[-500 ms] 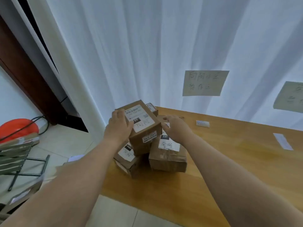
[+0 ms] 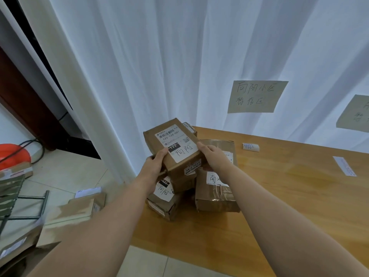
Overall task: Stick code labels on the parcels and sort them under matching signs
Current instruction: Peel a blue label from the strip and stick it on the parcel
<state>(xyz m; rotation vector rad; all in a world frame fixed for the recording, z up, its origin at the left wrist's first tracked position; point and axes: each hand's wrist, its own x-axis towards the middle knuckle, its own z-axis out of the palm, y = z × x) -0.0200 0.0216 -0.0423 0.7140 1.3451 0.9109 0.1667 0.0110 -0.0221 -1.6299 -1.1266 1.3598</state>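
The wooden table [image 2: 279, 206] bears cardboard parcels [image 2: 215, 200] at its corner, a sticker sheet [image 2: 251, 146] and a label strip [image 2: 344, 166].

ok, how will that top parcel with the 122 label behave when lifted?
Probably stiff: the top parcel shows crisp cardboard edges. Likely light, as the left hand and right hand hold it tilted by its sides. The parcels beneath may shift.

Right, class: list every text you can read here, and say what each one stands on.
"向阳小区 暂存区": sign on the curtain.
"122", "向阳": label on held parcel.
"122", "向阳": lower parcel.
"南", rest hidden: right parcel.
Cut off or too blurred: second sign, paper strips, small print.
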